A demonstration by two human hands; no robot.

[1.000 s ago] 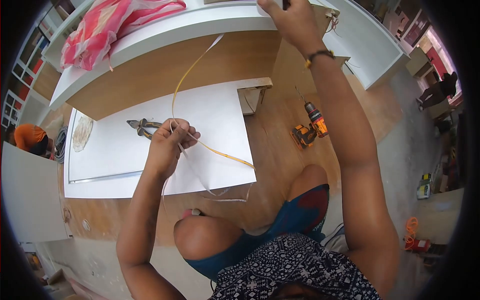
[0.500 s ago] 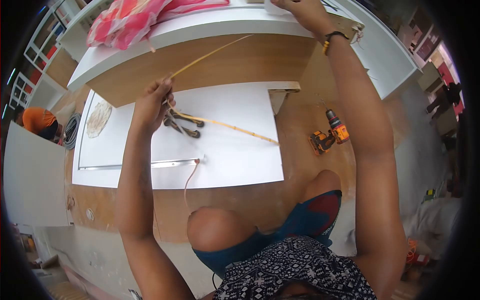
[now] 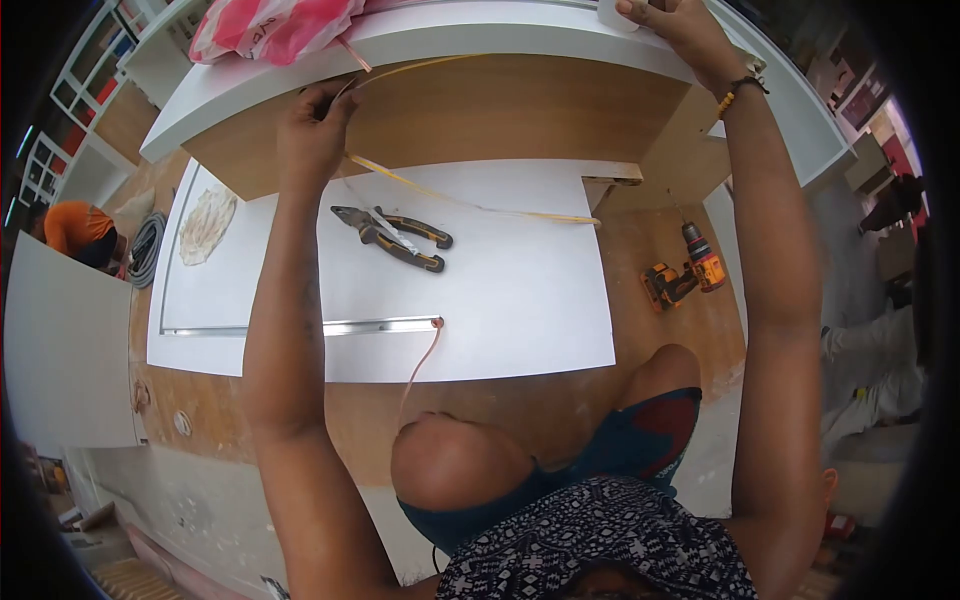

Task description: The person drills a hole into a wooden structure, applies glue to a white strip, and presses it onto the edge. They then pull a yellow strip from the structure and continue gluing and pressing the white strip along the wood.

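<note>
My left hand (image 3: 318, 125) is closed in a pinch on a thin yellow strip (image 3: 425, 63) that looks like LED strip light, just under the front edge of a white panel (image 3: 480, 40). One length of it runs right along the panel's wood-coloured underside. Another trails down over a white board (image 3: 520, 280). At the top right, my right hand (image 3: 692, 38) is closed on a small white object (image 3: 617, 16), cut off by the frame's edge, above the panel. Pliers (image 3: 395, 237) with black and yellow handles lie on the board, below my left hand.
A metal channel (image 3: 380, 326) with a thin wire (image 3: 422, 362) lies along the board. A cordless drill (image 3: 685, 268) rests at the right. A pink-and-white bag (image 3: 275, 28) sits on the panel. A person in orange (image 3: 80, 232) crouches at far left, near coiled cable (image 3: 147, 250).
My left hand has risen to the panel's edge with the strip, uncovering the pliers. My right hand has shifted right, still with the white object. The view has moved slightly.
</note>
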